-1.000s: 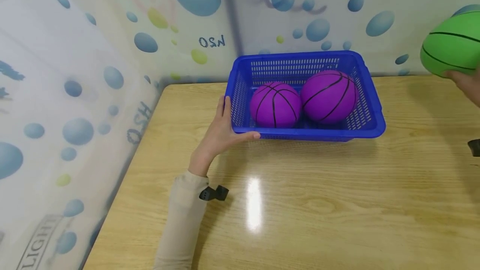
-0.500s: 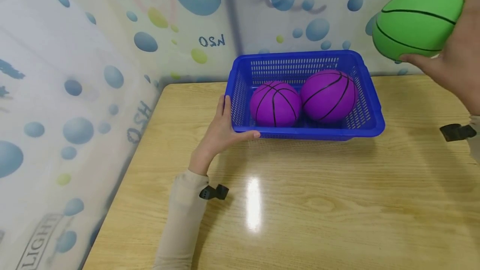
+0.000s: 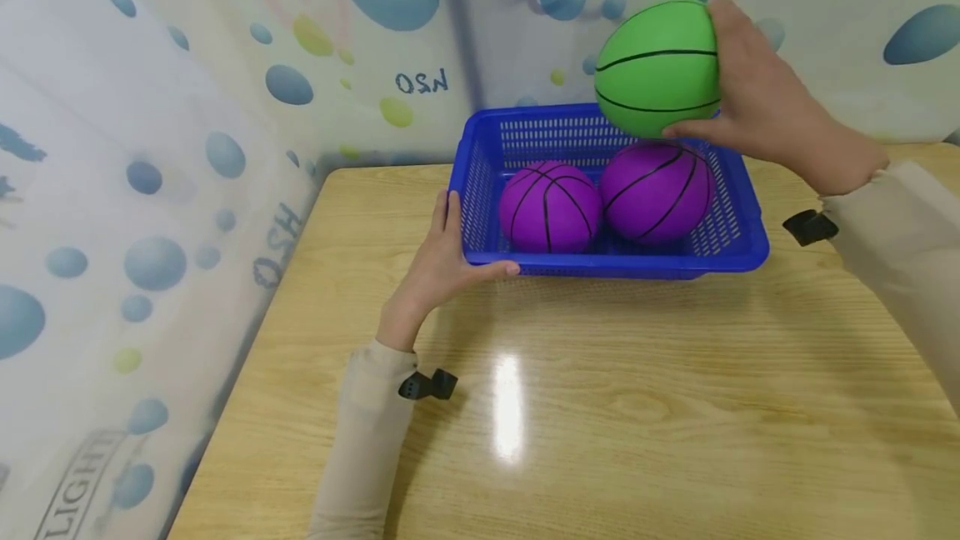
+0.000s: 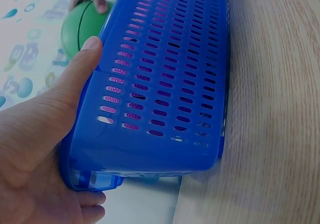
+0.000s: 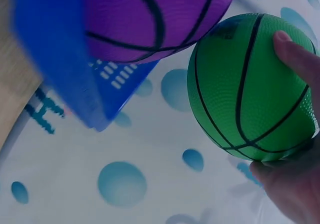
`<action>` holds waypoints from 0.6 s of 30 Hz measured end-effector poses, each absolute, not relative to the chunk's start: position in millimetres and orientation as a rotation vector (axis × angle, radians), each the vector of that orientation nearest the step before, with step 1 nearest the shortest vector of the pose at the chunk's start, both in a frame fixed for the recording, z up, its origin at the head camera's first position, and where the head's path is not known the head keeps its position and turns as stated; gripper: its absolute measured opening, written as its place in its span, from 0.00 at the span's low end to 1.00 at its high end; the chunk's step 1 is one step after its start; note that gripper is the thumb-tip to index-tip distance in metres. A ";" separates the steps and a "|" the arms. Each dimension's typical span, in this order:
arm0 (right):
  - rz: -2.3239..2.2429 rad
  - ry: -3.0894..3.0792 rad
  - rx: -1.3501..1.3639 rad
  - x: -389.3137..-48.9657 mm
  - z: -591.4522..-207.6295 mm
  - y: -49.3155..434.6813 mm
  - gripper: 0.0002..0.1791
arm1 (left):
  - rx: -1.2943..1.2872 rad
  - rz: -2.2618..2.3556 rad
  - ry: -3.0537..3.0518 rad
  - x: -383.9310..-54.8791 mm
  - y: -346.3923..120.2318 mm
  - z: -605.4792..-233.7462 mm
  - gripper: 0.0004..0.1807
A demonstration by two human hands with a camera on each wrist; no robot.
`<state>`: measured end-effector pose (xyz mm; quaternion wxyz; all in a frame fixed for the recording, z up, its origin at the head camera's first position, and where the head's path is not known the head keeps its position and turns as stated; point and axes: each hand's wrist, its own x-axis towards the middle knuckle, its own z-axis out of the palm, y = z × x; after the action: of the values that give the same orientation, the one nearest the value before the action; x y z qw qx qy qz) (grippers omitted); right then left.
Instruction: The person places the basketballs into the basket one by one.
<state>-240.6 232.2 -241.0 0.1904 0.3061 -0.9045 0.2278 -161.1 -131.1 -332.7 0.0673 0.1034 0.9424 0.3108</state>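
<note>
A blue plastic basket [image 3: 592, 263] with slotted sides holds two purple basketballs side by side, the left one [image 3: 551, 208] and the right one [image 3: 657, 194]. My left hand [image 3: 438, 267] holds the basket's near left corner, thumb along the front rim and fingers on the left end; in the left wrist view the thumb [image 4: 75, 76] lies at the rim. My right hand [image 3: 772, 98] grips a small green basketball [image 3: 656, 73] above the back right part of the basket. In the right wrist view the green ball [image 5: 245, 94] overlaps the edge of a purple ball [image 5: 155, 19].
The basket stands on a wooden table [image 3: 600, 407] near its back edge. Behind it and along the left rise walls [image 3: 360, 15] printed with blue bubbles. Each wrist carries a small black camera, such as the left one [image 3: 427, 386].
My right hand has carried the green basketball leftward from the right edge of the view to over the basket. My left hand, the basket and the purple balls stay in place.
</note>
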 end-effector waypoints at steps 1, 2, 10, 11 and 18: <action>0.630 -2.550 0.881 -242.7 -239.8 227.3 0.63 | 0.309 0.936 2.840 -161.0 -131.1 -332.8 0.71; 0.618 -2.554 0.902 -245.2 -238.8 222.9 0.63 | 0.309 0.935 2.841 -160.9 -131.2 -333.0 0.71; 0.595 -2.608 1.046 -263.2 -240.1 194.3 0.63 | 0.323 0.953 2.842 -160.6 -132.9 -332.8 0.71; 0.591 -2.619 1.052 -264.1 -241.8 191.9 0.63 | 0.329 0.957 2.841 -160.7 -132.9 -332.9 0.71; 0.576 -2.683 1.015 -266.5 -248.2 183.3 0.64 | 0.332 0.960 2.851 -161.3 -131.8 -334.0 0.70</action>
<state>-266.5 183.3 -248.2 0.1074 0.3450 -0.9117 0.1957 -161.3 -131.8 -334.0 0.0576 0.1096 0.9404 0.3167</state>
